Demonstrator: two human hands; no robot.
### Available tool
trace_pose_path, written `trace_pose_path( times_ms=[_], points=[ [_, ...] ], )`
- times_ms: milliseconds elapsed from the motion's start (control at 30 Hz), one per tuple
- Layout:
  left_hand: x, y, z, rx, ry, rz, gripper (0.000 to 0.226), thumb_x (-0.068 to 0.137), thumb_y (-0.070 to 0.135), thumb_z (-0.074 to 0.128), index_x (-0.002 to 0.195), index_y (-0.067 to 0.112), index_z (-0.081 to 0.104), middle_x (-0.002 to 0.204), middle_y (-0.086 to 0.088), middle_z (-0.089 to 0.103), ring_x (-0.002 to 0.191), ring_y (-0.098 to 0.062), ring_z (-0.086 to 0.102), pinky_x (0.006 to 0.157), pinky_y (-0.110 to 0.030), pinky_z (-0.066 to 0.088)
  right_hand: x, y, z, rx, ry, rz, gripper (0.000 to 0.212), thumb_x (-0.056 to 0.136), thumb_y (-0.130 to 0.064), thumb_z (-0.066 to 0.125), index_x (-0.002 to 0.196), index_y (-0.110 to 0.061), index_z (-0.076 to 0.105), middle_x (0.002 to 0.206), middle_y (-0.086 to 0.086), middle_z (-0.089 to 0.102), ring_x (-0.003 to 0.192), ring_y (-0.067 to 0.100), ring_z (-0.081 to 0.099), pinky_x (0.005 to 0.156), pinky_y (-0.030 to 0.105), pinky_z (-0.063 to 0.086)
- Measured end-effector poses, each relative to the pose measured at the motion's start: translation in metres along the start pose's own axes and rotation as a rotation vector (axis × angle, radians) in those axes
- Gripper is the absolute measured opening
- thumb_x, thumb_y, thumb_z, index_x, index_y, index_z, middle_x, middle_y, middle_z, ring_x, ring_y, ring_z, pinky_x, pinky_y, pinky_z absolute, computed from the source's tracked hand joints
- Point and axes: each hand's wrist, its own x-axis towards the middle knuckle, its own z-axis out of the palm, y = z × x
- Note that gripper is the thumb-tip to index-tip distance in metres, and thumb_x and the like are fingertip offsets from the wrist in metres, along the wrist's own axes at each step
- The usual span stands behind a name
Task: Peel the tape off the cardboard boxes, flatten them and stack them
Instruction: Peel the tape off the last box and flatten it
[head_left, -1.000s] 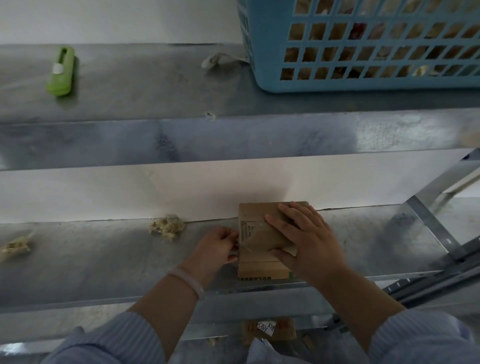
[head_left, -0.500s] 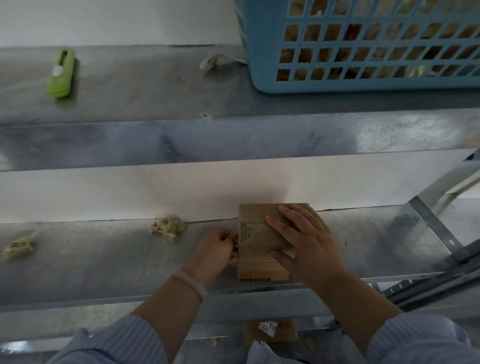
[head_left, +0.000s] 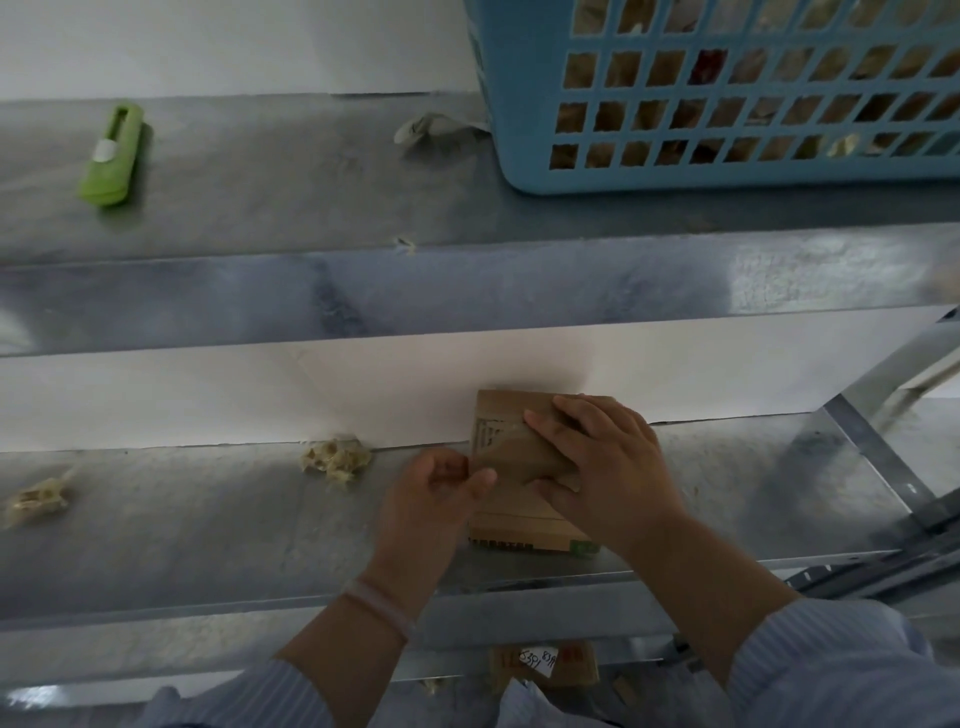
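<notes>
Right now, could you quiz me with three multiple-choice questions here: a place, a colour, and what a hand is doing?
1. Where does the green cutter lie?
A) on the upper shelf, left of the basket
B) inside the basket
C) on the floor

2. What colour is the basket?
A) red
B) blue
C) black

3. What is the right hand doing?
A) hanging idle
B) holding the cutter
C) pressing on the cardboard box

Answers: 1 A, it lies at the shelf's far left; 2 B, its lattice walls are light blue; 3 C, its fingers lie spread on the box top.
</notes>
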Motion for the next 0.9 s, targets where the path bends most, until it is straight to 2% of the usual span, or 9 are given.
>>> trace_pose_path(
  times_ms=[100,200,367,500,633,833,900],
  points=[
    [0.007,0.004,-0.003,0.18,0.032,0.161,0.023,0.076,0.027,0.079,0.077,0.024,0.056,0.074,0.008,0.063,0.07,0.001,0.059,0.056,-0.013,0.044,0.004,-0.002,-0.003,-0.02,-0.024,0.025,0.067,0.071,-0.069,0.048,0.129,-0.036,0.061,0.127,-0.002,0.061,0.115,0.024,0.055,0.098,0.046,0.044],
    [0.008,0.004,-0.008,0.284,0.021,0.214,0.021,0.077,0.027,0.078,0.076,0.024,0.058,0.074,0.011,0.064,0.073,0.007,0.059,0.056,-0.01,0.045,0.002,-0.001,0.0,-0.016,-0.001,0.027,0.067,0.07,-0.07,0.051,0.127,-0.037,0.062,0.126,-0.002,0.061,0.113,0.025,0.055,0.096,0.045,0.043],
    [0.008,0.001,-0.01,0.301,0.037,0.192,0.016,0.079,0.026,0.076,0.074,0.017,0.065,0.07,0.012,0.064,0.071,0.01,0.059,0.054,-0.008,0.042,-0.001,-0.002,0.008,-0.019,0.065,0.011,0.065,0.068,-0.067,0.061,0.124,-0.035,0.066,0.125,-0.002,0.061,0.112,0.024,0.054,0.095,0.043,0.041],
    [0.011,-0.008,0.001,0.319,0.091,0.107,0.025,0.083,0.032,0.072,0.064,0.021,0.06,0.07,0.005,0.058,0.057,-0.003,0.051,0.049,-0.008,0.035,0.0,-0.007,0.008,-0.057,0.064,0.031,0.065,0.069,-0.067,0.059,0.124,-0.033,0.066,0.124,0.0,0.062,0.112,0.025,0.055,0.094,0.043,0.041],
    [0.009,-0.009,0.008,0.276,0.13,0.033,0.017,0.086,0.033,0.069,0.073,0.023,0.062,0.083,0.002,0.061,0.068,-0.003,0.056,0.052,-0.005,0.037,0.0,-0.009,0.01,-0.078,0.04,0.058,0.065,0.069,-0.069,0.059,0.125,-0.034,0.065,0.125,0.0,0.061,0.113,0.026,0.055,0.095,0.044,0.04],
    [0.01,-0.01,0.0,0.451,0.084,0.176,0.026,0.086,0.032,0.067,0.063,0.026,0.056,0.075,0.007,0.053,0.063,-0.003,0.049,0.049,-0.012,0.032,-0.003,-0.009,0.008,-0.076,0.054,0.036,0.064,0.07,-0.067,0.059,0.125,-0.033,0.065,0.125,0.001,0.062,0.113,0.026,0.055,0.096,0.045,0.04],
    [0.007,-0.006,-0.002,0.484,0.067,0.235,0.021,0.085,0.026,0.066,0.067,0.025,0.056,0.079,0.008,0.052,0.068,0.0,0.049,0.054,-0.011,0.032,-0.004,-0.009,0.007,-0.08,0.042,0.031,0.064,0.071,-0.067,0.057,0.126,-0.034,0.064,0.125,0.001,0.061,0.114,0.026,0.055,0.097,0.045,0.04]
  ],
)
